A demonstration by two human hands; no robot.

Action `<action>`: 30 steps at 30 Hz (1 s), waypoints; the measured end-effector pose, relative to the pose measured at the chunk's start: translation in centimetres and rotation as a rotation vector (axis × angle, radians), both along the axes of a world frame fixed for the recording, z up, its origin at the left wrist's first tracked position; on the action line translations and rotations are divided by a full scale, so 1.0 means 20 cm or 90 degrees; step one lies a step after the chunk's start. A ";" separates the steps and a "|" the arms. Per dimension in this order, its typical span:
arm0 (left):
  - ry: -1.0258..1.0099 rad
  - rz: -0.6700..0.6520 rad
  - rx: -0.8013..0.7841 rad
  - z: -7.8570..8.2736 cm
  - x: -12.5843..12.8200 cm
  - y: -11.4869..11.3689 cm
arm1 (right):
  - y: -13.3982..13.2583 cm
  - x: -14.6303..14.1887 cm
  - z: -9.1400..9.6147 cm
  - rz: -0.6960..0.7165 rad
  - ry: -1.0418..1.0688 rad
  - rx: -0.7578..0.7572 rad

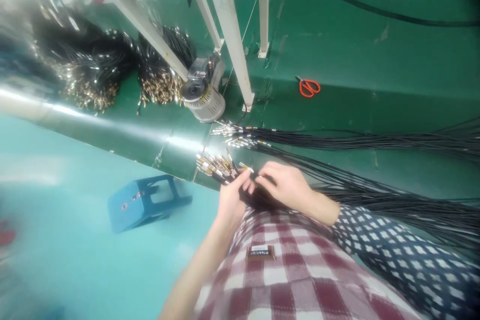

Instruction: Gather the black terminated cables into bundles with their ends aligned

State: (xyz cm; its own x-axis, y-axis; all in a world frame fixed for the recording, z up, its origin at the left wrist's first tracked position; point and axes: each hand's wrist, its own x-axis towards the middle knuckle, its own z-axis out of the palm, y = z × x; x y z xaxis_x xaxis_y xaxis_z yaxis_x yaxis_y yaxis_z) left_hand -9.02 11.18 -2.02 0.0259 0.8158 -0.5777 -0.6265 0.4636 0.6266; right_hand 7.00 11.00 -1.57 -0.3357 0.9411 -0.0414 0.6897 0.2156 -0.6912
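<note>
My left hand (pixel 233 199) is closed around a bundle of thin black cables (pixel 216 166) near its end, where metal connector tips fan out. One connector end (pixel 245 167) stands apart, by my left thumb. My right hand (pixel 287 184) is close beside it, its thumb and fingers pinched on a black cable from the bundle; the exact grip is partly hidden. The cables run back under my right forearm to the right. Just beyond my hands, two more cable bunches (pixel 318 138) with silvery ends lie on the green table.
Red-handled snips (pixel 309 88) lie further back. A round grey tape dispenser (pixel 205 105) stands by the white frame legs (pixel 240 60). Heaps of black cables (pixel 161 70) with brassy ends lie at the left. A blue stool (pixel 146 202) is on the floor below the table edge.
</note>
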 end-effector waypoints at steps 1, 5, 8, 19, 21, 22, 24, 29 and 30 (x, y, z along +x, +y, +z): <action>0.003 0.012 -0.012 0.00 0.00 0.00 | -0.04 0.07 -0.03 0.022 -0.045 0.011; 0.007 0.020 -0.034 -0.01 0.00 -0.01 | -0.20 0.44 -0.16 0.042 -0.164 -0.048; -0.001 0.008 -0.033 -0.01 0.00 -0.01 | -0.22 0.50 -0.16 -0.010 -0.152 -0.070; -0.008 -0.046 0.016 0.03 -0.01 -0.03 | 0.01 -0.05 0.06 0.009 0.167 -0.085; -0.012 -0.054 0.020 0.03 -0.01 -0.02 | 0.01 -0.08 0.07 0.015 0.178 -0.123; -0.014 -0.056 0.020 0.03 -0.01 -0.02 | 0.02 -0.09 0.07 0.015 0.178 -0.141; -0.017 -0.054 0.013 0.03 -0.01 -0.02 | 0.03 -0.10 0.07 0.008 0.170 -0.160; -0.016 -0.072 -0.015 0.02 -0.03 -0.01 | 0.05 -0.07 0.07 0.039 0.163 -0.202; -0.014 -0.080 -0.016 0.01 -0.03 -0.01 | 0.05 -0.05 0.07 0.050 0.161 -0.224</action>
State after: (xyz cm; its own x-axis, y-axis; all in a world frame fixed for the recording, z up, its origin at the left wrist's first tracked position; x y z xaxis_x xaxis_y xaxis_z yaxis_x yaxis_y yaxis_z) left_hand -9.64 10.95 -1.75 0.1399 0.7902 -0.5967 -0.5766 0.5549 0.5997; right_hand 6.10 12.05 -0.17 -0.4467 0.8556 -0.2617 0.4805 -0.0173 -0.8768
